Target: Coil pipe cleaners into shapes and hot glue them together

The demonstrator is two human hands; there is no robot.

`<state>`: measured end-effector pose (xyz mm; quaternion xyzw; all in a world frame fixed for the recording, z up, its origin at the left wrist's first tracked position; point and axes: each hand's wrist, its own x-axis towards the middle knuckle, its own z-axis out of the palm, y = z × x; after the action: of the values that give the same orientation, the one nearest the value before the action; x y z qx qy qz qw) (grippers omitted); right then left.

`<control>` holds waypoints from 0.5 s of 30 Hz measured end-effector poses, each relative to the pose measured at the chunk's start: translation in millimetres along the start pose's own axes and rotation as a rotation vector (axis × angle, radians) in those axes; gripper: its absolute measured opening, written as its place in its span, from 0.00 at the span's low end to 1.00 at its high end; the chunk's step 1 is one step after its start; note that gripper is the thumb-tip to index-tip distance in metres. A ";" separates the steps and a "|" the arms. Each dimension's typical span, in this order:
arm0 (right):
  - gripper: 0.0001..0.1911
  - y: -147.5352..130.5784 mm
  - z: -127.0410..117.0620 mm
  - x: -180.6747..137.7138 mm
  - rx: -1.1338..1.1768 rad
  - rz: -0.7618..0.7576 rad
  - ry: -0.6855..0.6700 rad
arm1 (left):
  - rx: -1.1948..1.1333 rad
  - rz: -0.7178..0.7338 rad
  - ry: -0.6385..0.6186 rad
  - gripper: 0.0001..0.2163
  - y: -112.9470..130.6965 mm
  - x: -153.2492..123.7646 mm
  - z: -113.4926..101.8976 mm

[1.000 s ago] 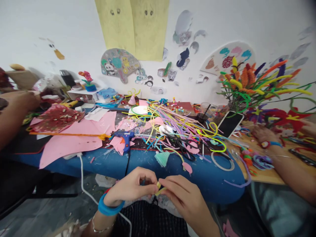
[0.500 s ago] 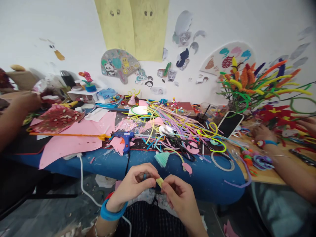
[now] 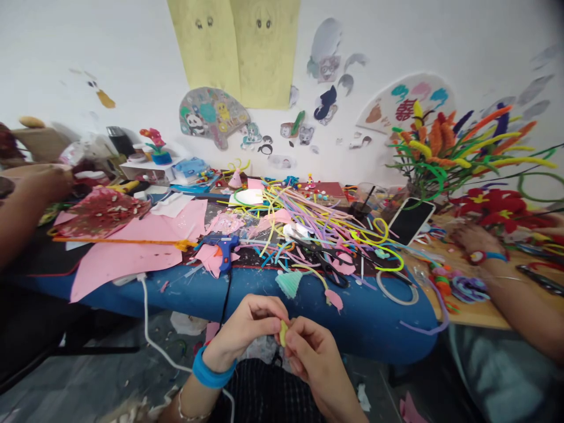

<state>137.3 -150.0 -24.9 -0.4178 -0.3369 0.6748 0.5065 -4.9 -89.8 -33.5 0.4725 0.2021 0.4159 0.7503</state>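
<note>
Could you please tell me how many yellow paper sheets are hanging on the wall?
2: the left sheet and the right sheet hang side by side high on the wall behind the table, each bearing drawn eyes. None appears hidden.

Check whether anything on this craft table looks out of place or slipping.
A purple pipe cleaner droops off the blue table edge at right, and a pink sheet overhangs it at left, so both could slide off.
</note>
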 end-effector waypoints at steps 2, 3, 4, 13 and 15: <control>0.23 0.4 -0.1 0.3 -0.022 -0.028 0.015 | -0.020 -0.011 0.014 0.05 0.1 -0.1 0.4; 0.22 1.0 -0.3 0.4 -0.038 -0.043 0.017 | -0.024 -0.014 0.020 0.06 0.4 -0.4 0.8; 0.22 1.8 -0.6 0.3 -0.055 -0.061 0.016 | -0.024 -0.014 0.026 0.06 0.9 -0.7 1.2; 0.19 4.0 0.0 0.0 -0.202 -0.232 0.039 | 0.042 0.028 0.116 0.08 2.0 -3.7 8.7; 0.19 2.0 0.0 0.9 -0.237 -0.269 0.094 | 0.085 0.054 0.158 0.07 1.1 -4.2 11.5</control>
<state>136.4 -149.6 -26.9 -0.4568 -0.4428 0.5362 0.5547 0.1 -99.2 -27.4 0.4750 0.2654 0.4632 0.6995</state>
